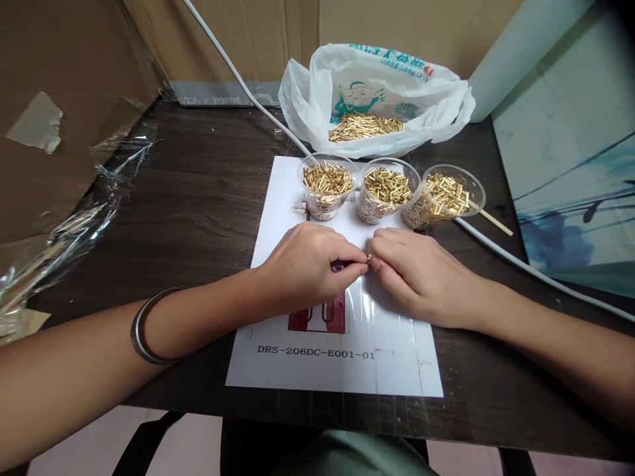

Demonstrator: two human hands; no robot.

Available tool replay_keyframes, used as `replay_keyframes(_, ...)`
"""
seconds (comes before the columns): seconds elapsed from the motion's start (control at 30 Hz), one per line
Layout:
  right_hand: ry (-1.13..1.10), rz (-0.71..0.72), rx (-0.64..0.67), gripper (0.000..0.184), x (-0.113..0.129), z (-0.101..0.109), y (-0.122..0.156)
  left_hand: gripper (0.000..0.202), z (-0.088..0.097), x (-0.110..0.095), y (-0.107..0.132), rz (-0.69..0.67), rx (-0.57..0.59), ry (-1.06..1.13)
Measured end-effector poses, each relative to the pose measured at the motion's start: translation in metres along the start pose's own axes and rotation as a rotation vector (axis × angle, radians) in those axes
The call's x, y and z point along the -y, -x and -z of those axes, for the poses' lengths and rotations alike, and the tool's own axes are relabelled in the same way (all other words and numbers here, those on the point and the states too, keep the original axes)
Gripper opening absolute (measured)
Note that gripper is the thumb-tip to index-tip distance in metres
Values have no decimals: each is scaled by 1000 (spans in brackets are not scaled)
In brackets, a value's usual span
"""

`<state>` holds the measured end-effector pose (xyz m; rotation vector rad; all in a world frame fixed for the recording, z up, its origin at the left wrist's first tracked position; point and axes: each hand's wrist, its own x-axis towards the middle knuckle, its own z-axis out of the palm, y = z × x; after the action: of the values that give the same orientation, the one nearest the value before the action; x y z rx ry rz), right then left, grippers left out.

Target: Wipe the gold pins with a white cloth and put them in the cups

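Observation:
My left hand (310, 264) and my right hand (419, 274) meet fingertip to fingertip over a white printed sheet (337, 357) on the dark table. Both are closed in a pinch around a tiny brass pin (368, 259) held between them. A metal bangle (143, 327) circles my left wrist. Just beyond the hands stand three clear plastic cups (327, 185) (384, 188) (444, 195) filled with small brass pins; the right one leans over. Behind them a white plastic bag (377, 92) lies open with a heap of the same pins inside.
A white cable (520, 264) runs from the back across the table to the right. A thin wooden stick (496, 223) lies by the right cup. Cardboard and crumpled clear film (64, 231) fill the left side. A blue-patterned panel (570, 172) stands at the right.

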<state>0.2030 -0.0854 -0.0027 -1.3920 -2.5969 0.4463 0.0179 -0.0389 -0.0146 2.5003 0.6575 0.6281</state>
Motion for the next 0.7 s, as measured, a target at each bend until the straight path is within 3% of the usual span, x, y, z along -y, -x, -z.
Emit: replay_keyframes(0.7, 148, 31, -2, 18, 3, -4, 2, 13, 2, -5, 1, 64, -11, 6)
